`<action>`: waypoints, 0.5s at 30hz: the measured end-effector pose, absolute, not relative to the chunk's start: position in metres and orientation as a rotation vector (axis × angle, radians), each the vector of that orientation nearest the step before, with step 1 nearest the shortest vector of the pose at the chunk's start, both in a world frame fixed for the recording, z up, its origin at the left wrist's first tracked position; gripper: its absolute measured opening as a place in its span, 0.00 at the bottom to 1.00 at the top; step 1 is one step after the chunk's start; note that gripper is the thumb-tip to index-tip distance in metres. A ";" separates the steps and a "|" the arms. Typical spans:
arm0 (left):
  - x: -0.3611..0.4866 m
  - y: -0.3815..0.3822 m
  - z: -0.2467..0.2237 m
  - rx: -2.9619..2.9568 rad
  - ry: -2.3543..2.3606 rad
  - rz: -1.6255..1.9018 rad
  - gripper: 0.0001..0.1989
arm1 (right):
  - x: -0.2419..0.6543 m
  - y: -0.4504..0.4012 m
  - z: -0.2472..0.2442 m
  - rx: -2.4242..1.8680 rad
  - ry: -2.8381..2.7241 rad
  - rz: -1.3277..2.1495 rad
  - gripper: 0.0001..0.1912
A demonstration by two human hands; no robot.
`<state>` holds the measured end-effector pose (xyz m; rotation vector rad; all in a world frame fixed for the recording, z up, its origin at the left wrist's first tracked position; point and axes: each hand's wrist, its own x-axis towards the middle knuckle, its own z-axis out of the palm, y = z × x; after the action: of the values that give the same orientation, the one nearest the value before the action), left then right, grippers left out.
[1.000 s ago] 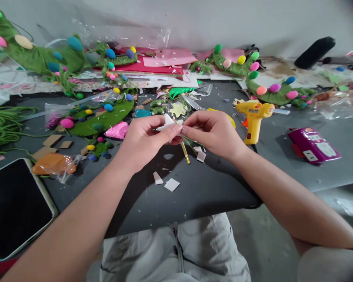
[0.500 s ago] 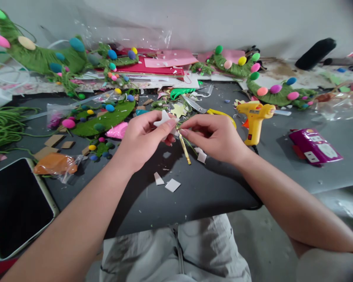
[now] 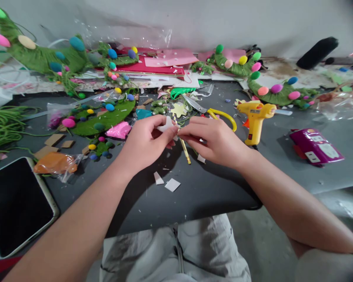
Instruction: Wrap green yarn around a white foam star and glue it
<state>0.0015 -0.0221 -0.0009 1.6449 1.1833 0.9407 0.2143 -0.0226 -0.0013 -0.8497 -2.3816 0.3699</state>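
My left hand (image 3: 148, 137) is closed on a small white cut-out piece (image 3: 165, 126) with pointed edges, held between thumb and fingers. My right hand (image 3: 213, 137) is closed at the edge of that piece, fingertips nearly meeting my left thumb; what they pinch is too small to make out. Below the fingertips a thin yellow pencil (image 3: 186, 152) lies slanted on the dark table. Two white scraps, one a square (image 3: 172, 185), sit nearer the front edge.
Yellow-handled scissors (image 3: 222, 115) and a yellow glue gun (image 3: 254, 121) are right of centre. A purple packet (image 3: 316, 146) lies far right, a tablet (image 3: 19, 205) at left. Green crescents (image 3: 47, 56) with coloured balls stand behind, near an orange bag (image 3: 55, 163).
My right hand's fingers have drawn closer together and shifted slightly left at the white piece. My left hand has moved slightly, and the white piece is turned a little.
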 end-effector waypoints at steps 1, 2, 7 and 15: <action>0.001 -0.022 -0.001 1.673 1.179 0.911 0.12 | 0.215 -0.023 -0.001 -0.847 -2.408 0.355 0.10; 0.001 -0.022 -0.001 1.691 1.167 0.886 0.13 | 0.216 -0.023 -0.001 -0.843 -2.422 0.351 0.10; -0.003 -0.020 -0.005 1.652 1.056 0.775 0.14 | 0.217 -0.023 0.000 -0.772 -2.371 0.379 0.09; -0.003 -0.022 -0.008 1.375 0.899 0.671 0.17 | 0.216 -0.021 0.001 -0.668 -2.257 0.493 0.06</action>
<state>-0.0026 -0.0216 -0.0075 1.3747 0.8992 0.6712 0.2157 -0.0210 0.0009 -0.6680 -2.2567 0.4928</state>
